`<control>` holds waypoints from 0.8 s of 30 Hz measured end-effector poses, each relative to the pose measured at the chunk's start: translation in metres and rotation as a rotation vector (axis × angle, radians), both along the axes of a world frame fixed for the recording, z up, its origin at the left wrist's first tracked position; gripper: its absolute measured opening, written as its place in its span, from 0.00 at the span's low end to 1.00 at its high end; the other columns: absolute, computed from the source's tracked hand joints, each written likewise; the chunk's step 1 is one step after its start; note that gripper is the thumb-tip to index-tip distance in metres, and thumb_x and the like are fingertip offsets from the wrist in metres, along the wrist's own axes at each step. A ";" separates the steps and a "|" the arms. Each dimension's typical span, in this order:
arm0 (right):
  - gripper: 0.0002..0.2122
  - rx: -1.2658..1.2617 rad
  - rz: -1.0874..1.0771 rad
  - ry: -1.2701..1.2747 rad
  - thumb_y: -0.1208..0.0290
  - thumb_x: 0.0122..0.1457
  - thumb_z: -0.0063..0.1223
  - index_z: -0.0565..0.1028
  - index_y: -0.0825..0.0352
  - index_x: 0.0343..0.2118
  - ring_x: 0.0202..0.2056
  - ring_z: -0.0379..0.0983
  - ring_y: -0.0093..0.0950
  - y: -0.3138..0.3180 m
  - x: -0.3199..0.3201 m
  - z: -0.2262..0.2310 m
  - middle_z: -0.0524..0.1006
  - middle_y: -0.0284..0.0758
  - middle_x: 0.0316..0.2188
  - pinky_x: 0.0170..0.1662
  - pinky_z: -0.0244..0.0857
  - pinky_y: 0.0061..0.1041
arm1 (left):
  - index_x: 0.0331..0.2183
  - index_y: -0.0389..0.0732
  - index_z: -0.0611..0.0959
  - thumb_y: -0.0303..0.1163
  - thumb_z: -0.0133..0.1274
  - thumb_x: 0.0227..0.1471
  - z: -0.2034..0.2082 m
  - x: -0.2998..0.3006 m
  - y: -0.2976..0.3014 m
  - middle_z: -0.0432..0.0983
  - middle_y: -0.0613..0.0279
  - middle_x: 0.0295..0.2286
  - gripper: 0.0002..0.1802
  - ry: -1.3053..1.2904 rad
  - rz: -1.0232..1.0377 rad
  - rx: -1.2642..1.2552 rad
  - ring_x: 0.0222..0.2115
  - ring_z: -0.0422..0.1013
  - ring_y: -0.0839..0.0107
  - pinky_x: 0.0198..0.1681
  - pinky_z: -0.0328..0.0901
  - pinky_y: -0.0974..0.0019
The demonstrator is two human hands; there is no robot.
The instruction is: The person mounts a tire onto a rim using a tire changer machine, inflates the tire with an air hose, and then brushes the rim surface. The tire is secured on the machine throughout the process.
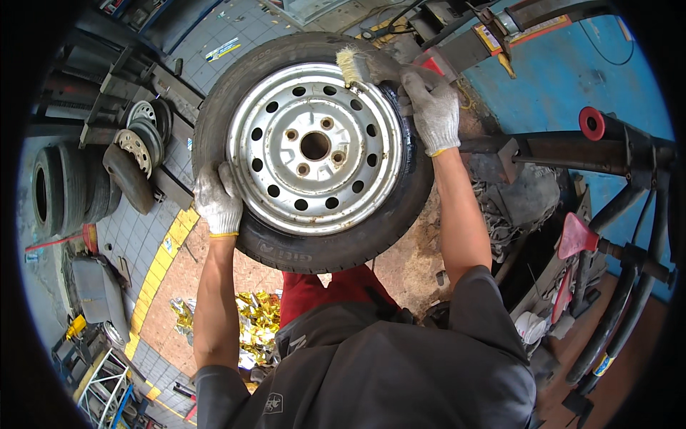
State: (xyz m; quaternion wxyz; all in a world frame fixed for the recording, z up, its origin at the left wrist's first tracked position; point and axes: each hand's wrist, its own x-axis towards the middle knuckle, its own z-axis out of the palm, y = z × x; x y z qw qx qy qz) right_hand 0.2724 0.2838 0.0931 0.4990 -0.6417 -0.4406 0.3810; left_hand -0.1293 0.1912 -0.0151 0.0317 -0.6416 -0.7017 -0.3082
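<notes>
A car wheel (296, 207), a black tire on a silver steel rim, stands in front of me with its outer face up toward me. Around its left side, my left hand (218, 200) in a white knit glove grips the tire, thumb against the sidewall. My right hand (432, 118), gloved the same way, is at the upper right of the tire and closed on a brush (348, 66). The brush's pale bristles touch the rim's upper edge; most of its handle is hidden. A dark, shiny wet strip shows on the tire beside the rim at the right.
Black machine arms (572, 150) with red pads stand at the right, against a blue panel (536, 79). Several used tires (46, 189) and loose rims (146, 139) lean at the left. Crumpled gold foil (259, 322) lies on the floor near my legs, inside a yellow line (153, 268).
</notes>
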 end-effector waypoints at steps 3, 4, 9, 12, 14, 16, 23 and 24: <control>0.17 -0.001 -0.017 -0.039 0.61 0.63 0.65 0.85 0.73 0.45 0.22 0.75 0.21 0.003 0.001 -0.008 0.82 0.33 0.24 0.28 0.69 0.25 | 0.45 0.38 0.83 0.43 0.50 0.70 0.005 -0.001 -0.001 0.82 0.41 0.39 0.17 -0.064 -0.031 -0.091 0.41 0.77 0.39 0.46 0.71 0.44; 0.17 -0.001 -0.012 -0.054 0.61 0.63 0.65 0.85 0.72 0.45 0.23 0.76 0.21 0.005 0.005 -0.015 0.83 0.34 0.26 0.29 0.70 0.25 | 0.44 0.38 0.83 0.43 0.50 0.70 0.003 0.000 -0.001 0.82 0.42 0.38 0.17 -0.049 -0.030 -0.063 0.40 0.77 0.40 0.45 0.71 0.44; 0.18 0.001 -0.013 -0.029 0.61 0.64 0.65 0.84 0.73 0.47 0.23 0.76 0.21 0.004 0.004 -0.013 0.85 0.35 0.28 0.29 0.71 0.25 | 0.42 0.38 0.83 0.42 0.51 0.69 0.003 0.000 0.000 0.81 0.42 0.36 0.17 0.036 -0.035 0.008 0.38 0.77 0.41 0.44 0.71 0.45; 0.19 0.002 -0.003 0.017 0.62 0.65 0.64 0.83 0.74 0.49 0.23 0.76 0.20 -0.002 0.002 -0.002 0.85 0.37 0.30 0.29 0.72 0.24 | 0.42 0.37 0.83 0.43 0.50 0.69 0.007 0.002 -0.001 0.81 0.42 0.36 0.18 0.011 -0.029 -0.028 0.38 0.77 0.40 0.44 0.71 0.45; 0.18 0.036 -0.004 0.041 0.63 0.65 0.63 0.83 0.74 0.50 0.23 0.76 0.19 -0.005 -0.001 0.007 0.84 0.35 0.29 0.28 0.71 0.23 | 0.43 0.37 0.83 0.43 0.50 0.69 0.007 0.002 -0.001 0.81 0.42 0.36 0.18 0.007 -0.028 -0.039 0.38 0.77 0.40 0.44 0.71 0.45; 0.18 0.049 -0.011 0.081 0.63 0.66 0.62 0.83 0.74 0.50 0.23 0.75 0.19 -0.009 -0.003 0.017 0.83 0.34 0.28 0.27 0.70 0.22 | 0.43 0.38 0.83 0.44 0.50 0.70 0.004 -0.001 -0.001 0.81 0.42 0.36 0.19 0.017 -0.029 -0.036 0.38 0.77 0.40 0.44 0.71 0.45; 0.18 0.026 -0.077 0.112 0.62 0.67 0.61 0.82 0.74 0.50 0.24 0.75 0.19 -0.025 0.005 0.037 0.81 0.33 0.27 0.27 0.68 0.21 | 0.46 0.37 0.83 0.45 0.49 0.70 0.001 -0.001 0.000 0.82 0.41 0.39 0.20 0.043 -0.007 -0.047 0.39 0.78 0.39 0.45 0.71 0.44; 0.18 0.015 -0.074 0.097 0.62 0.68 0.61 0.81 0.74 0.50 0.25 0.75 0.20 -0.027 0.009 0.036 0.81 0.33 0.28 0.28 0.69 0.21 | 0.46 0.37 0.83 0.45 0.49 0.70 0.001 -0.001 0.000 0.82 0.41 0.39 0.20 0.044 -0.009 -0.047 0.40 0.78 0.39 0.46 0.71 0.44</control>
